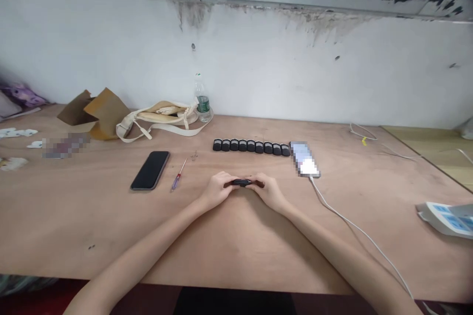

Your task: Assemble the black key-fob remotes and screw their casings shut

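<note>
Pinching a small black piece [241, 183] between them, left hand [217, 190] and right hand [270, 192] appear at a manipulation step, the next move likely calling for steady fingertip control, with a row of black pieces [251, 146] beyond.

The left hand [218, 190] and right hand [269, 192] are seen bare here, slim, tapered forearms [157, 242] shown uncovered behind them.
</note>
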### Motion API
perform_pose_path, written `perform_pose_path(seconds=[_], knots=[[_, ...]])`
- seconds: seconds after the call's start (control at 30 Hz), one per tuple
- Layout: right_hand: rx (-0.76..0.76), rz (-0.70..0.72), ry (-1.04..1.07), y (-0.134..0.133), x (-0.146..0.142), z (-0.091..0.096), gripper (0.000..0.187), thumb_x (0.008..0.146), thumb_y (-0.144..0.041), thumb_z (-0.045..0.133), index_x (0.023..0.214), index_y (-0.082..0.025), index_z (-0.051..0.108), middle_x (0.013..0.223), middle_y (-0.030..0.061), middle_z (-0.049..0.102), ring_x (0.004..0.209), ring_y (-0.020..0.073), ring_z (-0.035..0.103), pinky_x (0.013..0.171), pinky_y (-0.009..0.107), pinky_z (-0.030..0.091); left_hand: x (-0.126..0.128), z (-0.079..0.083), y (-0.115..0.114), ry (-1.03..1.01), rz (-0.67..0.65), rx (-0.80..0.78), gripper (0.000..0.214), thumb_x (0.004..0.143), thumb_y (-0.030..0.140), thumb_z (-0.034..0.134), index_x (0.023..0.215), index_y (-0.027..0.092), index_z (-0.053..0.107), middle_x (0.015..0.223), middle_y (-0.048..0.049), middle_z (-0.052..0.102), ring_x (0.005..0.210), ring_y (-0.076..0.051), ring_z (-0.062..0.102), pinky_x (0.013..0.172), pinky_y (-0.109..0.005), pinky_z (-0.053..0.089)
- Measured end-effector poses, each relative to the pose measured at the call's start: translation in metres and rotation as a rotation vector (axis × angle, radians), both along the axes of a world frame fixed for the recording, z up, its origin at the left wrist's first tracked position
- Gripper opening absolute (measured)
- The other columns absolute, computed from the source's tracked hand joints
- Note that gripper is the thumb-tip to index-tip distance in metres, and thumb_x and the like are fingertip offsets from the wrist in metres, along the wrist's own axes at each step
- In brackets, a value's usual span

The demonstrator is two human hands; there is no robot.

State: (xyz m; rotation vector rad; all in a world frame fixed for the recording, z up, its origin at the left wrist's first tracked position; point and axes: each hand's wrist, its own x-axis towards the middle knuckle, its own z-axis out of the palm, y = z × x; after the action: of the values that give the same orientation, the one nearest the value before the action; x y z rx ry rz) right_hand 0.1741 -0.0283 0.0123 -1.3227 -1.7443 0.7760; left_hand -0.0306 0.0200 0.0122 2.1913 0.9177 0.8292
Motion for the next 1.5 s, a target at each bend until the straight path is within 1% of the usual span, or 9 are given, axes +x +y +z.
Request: perform_pose_path(seconds=[0.3, 0.43, 0.57, 0.73, 0.87, 1.03, 1.17, 1.3, 1.5], knots=[[-0.002, 0.011, 0.039, 0.000, 0.001, 0.000, 0.011, 0.082, -0.025, 0.062, 0.088, -0.025, 0.071, 0.093, 0.0024, 0.072, 0.084, 0.0203, 0.064, 0.078, 0.034, 0.049, -0.003, 0.005, 0.001, -0.014, -0.040, -0.025, 0.021, 0.083, 0.027, 0.061, 0.100, 0.029, 0.073, 0.084, -0.0028, 0.071, 0.078, -0.019, 0.061, 0.075, -0.030, 0.047], [-0.059, 0.018, 0.182, 0.000, 0.000, -0.002, 0.018, 0.083, -0.031, 0.061, 0.097, -0.023, 0.070, 0.099, 0.0046, 0.071, 0.092, 0.0212, 0.065, 0.083, 0.034, 0.050, -0.002, 0.005, -0.001, -0.121, 0.050, -0.224, 0.019, 0.079, 0.033, 0.066, 0.095, 0.025, 0.073, 0.091, -0.0028, 0.072, 0.085, -0.020, 0.064, 0.078, -0.029, 0.048], [-0.165, -0.045, 0.347, 0.000, -0.003, -0.003, 0.029, 0.077, -0.037, 0.067, 0.100, -0.019, 0.068, 0.101, 0.0069, 0.072, 0.095, 0.0231, 0.066, 0.086, 0.037, 0.051, 0.001, 0.001, -0.004, -0.154, 0.127, -0.355, 0.026, 0.073, 0.043, 0.070, 0.078, 0.017, 0.070, 0.079, -0.0027, 0.069, 0.075, -0.018, 0.063, 0.068, -0.027, 0.049], [-0.178, -0.060, 0.306, 0.003, 0.000, 0.003, 0.031, 0.080, -0.044, 0.062, 0.097, -0.020, 0.070, 0.099, 0.0064, 0.072, 0.095, 0.0234, 0.065, 0.088, 0.037, 0.049, 0.002, 0.002, -0.006, 0.013, 0.107, -0.211, 0.032, 0.074, 0.049, 0.068, 0.074, 0.017, 0.067, 0.074, -0.0009, 0.063, 0.065, -0.014, 0.057, 0.062, -0.025, 0.046], [-0.037, -0.089, 0.055, 0.005, 0.007, 0.004, 0.033, 0.092, -0.044, 0.045, 0.096, -0.023, 0.070, 0.092, 0.0067, 0.067, 0.093, 0.0228, 0.060, 0.088, 0.040, 0.045, -0.002, 0.001, -0.004, 0.130, 0.048, 0.114, 0.023, 0.091, 0.034, 0.050, 0.087, 0.019, 0.068, 0.084, -0.0039, 0.066, 0.083, -0.017, 0.057, 0.075, -0.029, 0.046], [0.122, -0.097, -0.177, 0.007, 0.007, 0.000, 0.033, 0.094, -0.042, 0.042, 0.096, -0.024, 0.069, 0.091, 0.0085, 0.060, 0.095, 0.0250, 0.053, 0.091, 0.046, 0.040, -0.012, -0.003, 0.008, 0.314, 0.240, 0.392, 0.022, 0.093, 0.021, 0.043, 0.091, 0.018, 0.065, 0.103, -0.0074, 0.062, 0.095, -0.019, 0.056, 0.080, -0.029, 0.046], [0.185, -0.153, -0.176, 0.004, 0.006, -0.001, 0.032, 0.095, -0.038, 0.039, 0.096, -0.022, 0.067, 0.094, 0.0086, 0.058, 0.095, 0.0242, 0.052, 0.090, 0.045, 0.041, -0.029, 0.011, 0.019, 0.625, 0.487, 0.482, 0.024, 0.093, 0.020, 0.039, 0.095, 0.015, 0.063, 0.107, -0.0124, 0.060, 0.097, -0.025, 0.055, 0.079, -0.035, 0.046], [0.227, -0.229, -0.146, -0.004, 0.007, 0.001, 0.031, 0.096, -0.033, 0.036, 0.094, -0.021, 0.065, 0.092, 0.0087, 0.058, 0.093, 0.0242, 0.052, 0.086, 0.043, 0.042, -0.056, 0.029, 0.021, 0.905, 0.776, 0.369, 0.030, 0.092, 0.021, 0.034, 0.097, 0.006, 0.059, 0.099, -0.0207, 0.057, 0.094, -0.033, 0.055, 0.071, -0.038, 0.046], [0.213, -0.177, -0.110, -0.014, 0.007, 0.004, 0.026, 0.095, -0.029, 0.039, 0.090, -0.022, 0.063, 0.091, 0.0080, 0.059, 0.093, 0.0240, 0.052, 0.085, 0.043, 0.044, -0.086, 0.026, 0.012, 1.030, 0.892, 0.195, 0.036, 0.090, 0.028, 0.032, 0.098, 0.001, 0.056, 0.095, -0.0213, 0.056, 0.085, -0.033, 0.060, 0.060, -0.034, 0.047]])
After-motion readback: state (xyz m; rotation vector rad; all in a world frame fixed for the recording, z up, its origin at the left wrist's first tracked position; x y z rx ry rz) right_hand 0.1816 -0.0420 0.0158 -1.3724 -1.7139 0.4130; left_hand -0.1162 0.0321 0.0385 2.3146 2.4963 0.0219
